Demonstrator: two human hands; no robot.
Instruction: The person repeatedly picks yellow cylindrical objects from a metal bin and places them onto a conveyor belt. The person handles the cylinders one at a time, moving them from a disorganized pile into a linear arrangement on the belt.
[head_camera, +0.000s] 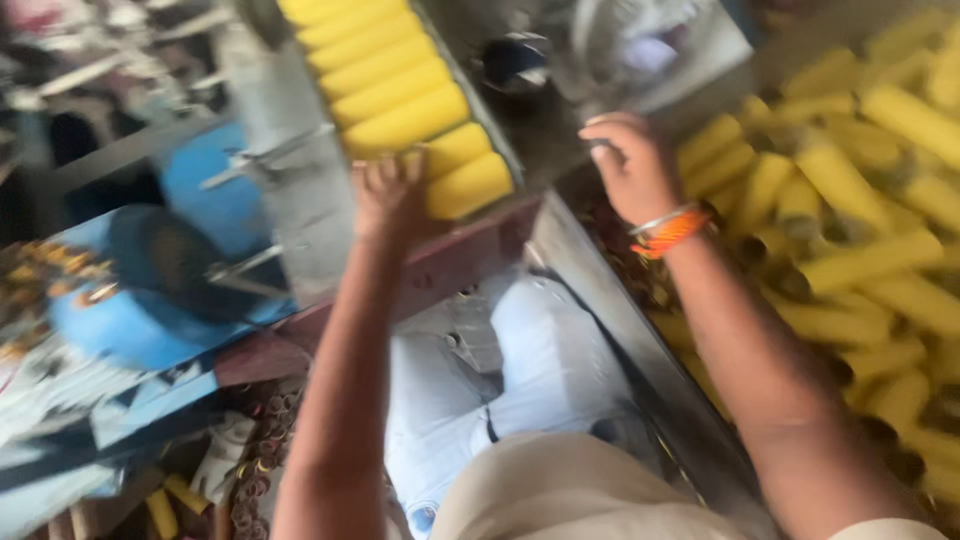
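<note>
A slanted metal chute (300, 190) holds a row of yellow cylinders (395, 75) lying side by side. My left hand (388, 195) rests with spread fingers against the lowest yellow cylinders (468, 185) at the chute's bottom end. My right hand (632, 165), with an orange band and a metal bangle (668, 230) on the wrist, hovers with curled fingers beside a big heap of yellow cylinders (850, 220) on the right. Motion blur hides whether it holds anything.
A blue motor (160, 280) sits at the left beside the chute. A metal edge (610, 310) runs diagonally between my legs in light trousers (500, 370) and the heap. A dark round part (515, 60) stands above the chute's end.
</note>
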